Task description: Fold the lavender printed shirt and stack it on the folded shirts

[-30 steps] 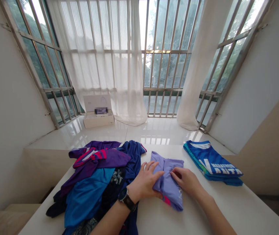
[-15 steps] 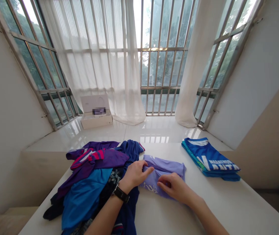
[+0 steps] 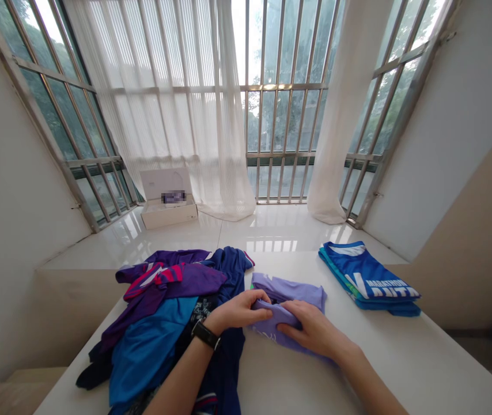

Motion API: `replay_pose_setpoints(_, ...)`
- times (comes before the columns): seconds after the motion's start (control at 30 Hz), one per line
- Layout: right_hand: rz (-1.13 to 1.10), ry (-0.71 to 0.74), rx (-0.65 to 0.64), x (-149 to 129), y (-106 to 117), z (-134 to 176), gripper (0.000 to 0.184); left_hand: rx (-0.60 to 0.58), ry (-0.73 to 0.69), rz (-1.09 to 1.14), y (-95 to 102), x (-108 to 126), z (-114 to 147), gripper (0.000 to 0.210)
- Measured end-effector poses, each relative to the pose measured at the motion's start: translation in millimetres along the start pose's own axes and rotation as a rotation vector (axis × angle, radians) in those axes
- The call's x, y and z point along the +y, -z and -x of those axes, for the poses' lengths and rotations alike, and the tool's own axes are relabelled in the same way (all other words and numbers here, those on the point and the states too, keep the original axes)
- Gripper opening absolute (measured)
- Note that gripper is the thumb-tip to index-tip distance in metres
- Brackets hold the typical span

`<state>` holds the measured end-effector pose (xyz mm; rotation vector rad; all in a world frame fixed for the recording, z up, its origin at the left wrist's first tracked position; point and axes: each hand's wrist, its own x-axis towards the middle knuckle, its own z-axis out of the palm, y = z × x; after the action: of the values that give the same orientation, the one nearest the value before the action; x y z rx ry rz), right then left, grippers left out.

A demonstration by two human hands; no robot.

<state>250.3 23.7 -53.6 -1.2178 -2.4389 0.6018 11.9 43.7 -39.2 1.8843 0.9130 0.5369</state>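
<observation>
A lavender shirt (image 3: 302,293), partly folded and with white print, lies on the white table in front of me. My left hand (image 3: 243,310) pinches the cloth between thumb and fingers near its left end, a black watch on that wrist. My right hand (image 3: 309,328) grips the same raised fold a little further right, fingers over the top and thumb below. Between the hands the fold stands slightly up off the layer beneath. Fingers and cloth hide part of the print.
Left of my hands lies a loose heap of purple, blue and dark clothes (image 3: 155,340). Folded blue shirts (image 3: 371,282) are stacked on the right. An open white box (image 3: 170,216) stands on the sill (image 3: 267,230) by the curtains (image 3: 177,115) and barred window.
Both hands have closed on the lavender shirt and lifted a fold of it. My right hand was half curled over the cloth before. The view has shifted slightly.
</observation>
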Motion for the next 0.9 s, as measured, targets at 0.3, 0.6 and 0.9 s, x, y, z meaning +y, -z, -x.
replay_pose_setpoints(0.3, -0.105, -0.158, -0.061, 19, 18, 7, 0.035, 0.251, 0.128, -0.101, -3.8, -26, -11, 0.025)
replay_pose_setpoints(0.6, -0.09, -0.32, -0.157, 33, 15, 8, 0.054, 0.366, 0.139, -0.131, -4.5, -27, -12, 0.026)
replay_pose_setpoints(0.9, -0.05, -0.36, -0.187, 35, 19, 15, 0.045, 0.34, 0.164, -0.19, -5.2, -35, -12, 0.024)
